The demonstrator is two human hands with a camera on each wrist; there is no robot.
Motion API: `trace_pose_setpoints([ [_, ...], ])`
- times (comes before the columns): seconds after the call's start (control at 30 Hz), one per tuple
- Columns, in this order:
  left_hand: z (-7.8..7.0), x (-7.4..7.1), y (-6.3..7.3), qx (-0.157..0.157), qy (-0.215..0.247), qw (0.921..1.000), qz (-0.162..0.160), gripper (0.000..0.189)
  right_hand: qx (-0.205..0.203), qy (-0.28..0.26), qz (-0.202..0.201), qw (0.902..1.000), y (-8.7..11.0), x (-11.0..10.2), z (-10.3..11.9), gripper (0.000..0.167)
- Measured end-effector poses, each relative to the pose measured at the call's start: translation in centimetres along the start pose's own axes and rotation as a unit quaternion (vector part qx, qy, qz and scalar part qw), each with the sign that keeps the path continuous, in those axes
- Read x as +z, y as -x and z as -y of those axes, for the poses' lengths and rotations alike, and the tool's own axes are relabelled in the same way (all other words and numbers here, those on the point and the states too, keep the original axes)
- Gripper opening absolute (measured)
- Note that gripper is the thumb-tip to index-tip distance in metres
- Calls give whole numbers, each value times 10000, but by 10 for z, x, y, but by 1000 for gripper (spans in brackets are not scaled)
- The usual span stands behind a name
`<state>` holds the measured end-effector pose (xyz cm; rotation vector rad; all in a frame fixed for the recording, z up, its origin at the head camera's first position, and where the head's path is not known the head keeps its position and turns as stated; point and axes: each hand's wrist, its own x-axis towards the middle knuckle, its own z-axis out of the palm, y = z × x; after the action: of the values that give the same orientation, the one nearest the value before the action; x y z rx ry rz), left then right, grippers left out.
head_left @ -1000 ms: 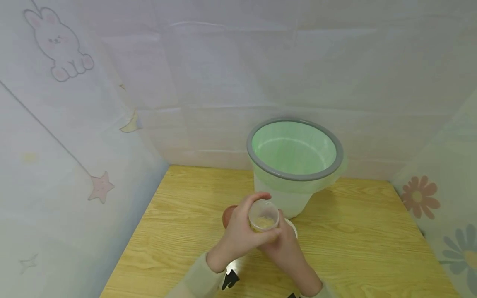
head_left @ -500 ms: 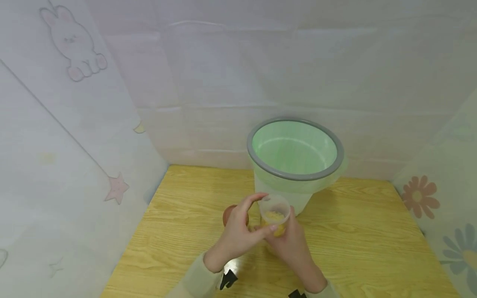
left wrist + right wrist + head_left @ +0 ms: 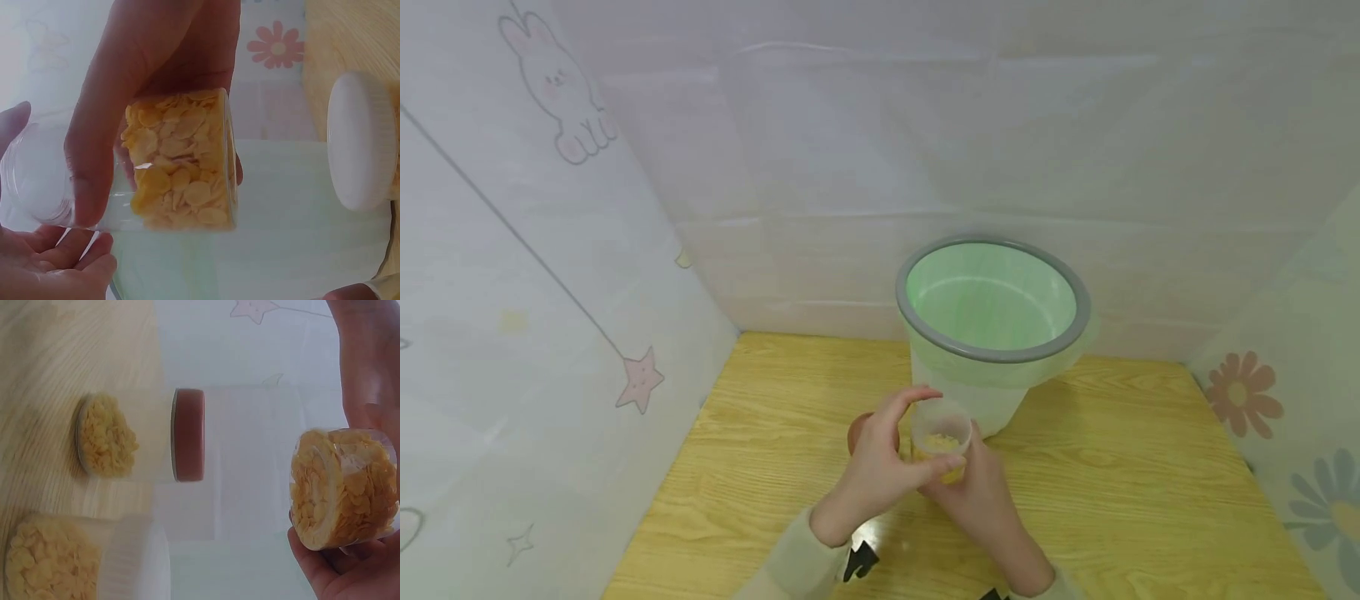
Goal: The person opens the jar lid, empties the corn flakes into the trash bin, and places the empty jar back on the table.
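I've got a pale sleeve nearest, low & left of ctr; just past it, the left grip curls thumb + fingers round the upper part of a clear jar; the right grip wraps its lower body; so both hold that one jar, raised above the counter, approx. upright, flakes filling roughly the bottom half, no lid I can make out; main risk, IMO: too much tilt & flakes spill over the mouth; also smooth wall + one grip easing too early = jar slips; beyond, left, a red-lidded jar stands w/ flakes inside; a white-lidded jar stands to its right, hidden from head view by the hands; lowering blind there could knock it; farther, right of ctr, a grey-rimmed bin; gap to held jar, can't tell; pushing far could bump it; pale printed backdrop last
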<state>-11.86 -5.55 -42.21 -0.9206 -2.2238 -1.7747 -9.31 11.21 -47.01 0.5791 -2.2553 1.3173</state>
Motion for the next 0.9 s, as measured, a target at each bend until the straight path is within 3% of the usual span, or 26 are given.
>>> trace_pose_setpoints([
  [0.27, -3, 4, -2, -29, -13, 10000, 12, 71, -226, -53, 98, 9997, 3, 6, 5, 73],
  [0.53, -3, 2, 0, -53, -60, 10000, 34, 75, -164, 334, -31, 9993, 0, 3, 2, 67],
  [0.73, 3, -2, 1, 274, -198, 9994, -84, 69, 207, 190, -4, 9996, 0, -3, -2, 70],
  [0.9, 4, -4, 1, 545, -228, 9982, -100, 70, 237, 172, -107, 9995, 0, -5, -6, 70],
])
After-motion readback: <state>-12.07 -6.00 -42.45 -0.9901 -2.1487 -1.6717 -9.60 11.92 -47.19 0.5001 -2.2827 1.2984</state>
